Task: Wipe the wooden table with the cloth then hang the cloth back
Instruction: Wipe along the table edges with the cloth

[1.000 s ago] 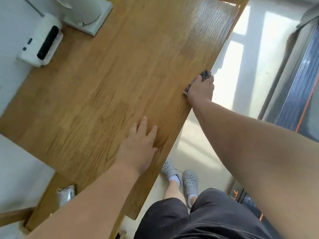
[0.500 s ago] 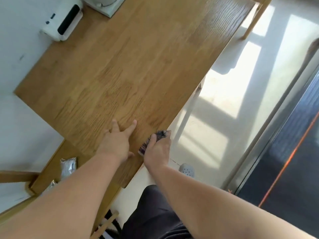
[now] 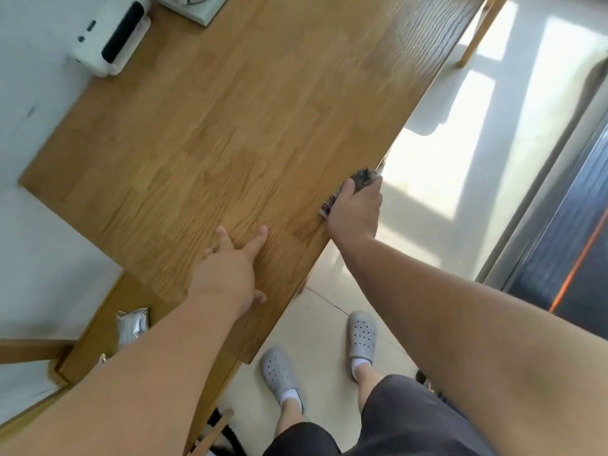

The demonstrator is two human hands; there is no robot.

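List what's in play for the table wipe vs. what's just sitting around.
In play:
- wooden table
- cloth, gripped in the right hand at the table's near edge
- left hand, flat on the tabletop

Just lying about:
- white device with a black panel at the far corner
- white appliance base, partly cut off
- silver packet on the lower wooden surface

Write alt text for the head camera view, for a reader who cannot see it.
Seen from above, a person's right hand presses a dark cloth against the near edge of a wooden table, while the left hand rests flat on the tabletop. A white device sits at the table's far end, and grey clogs stand on the pale floor below.
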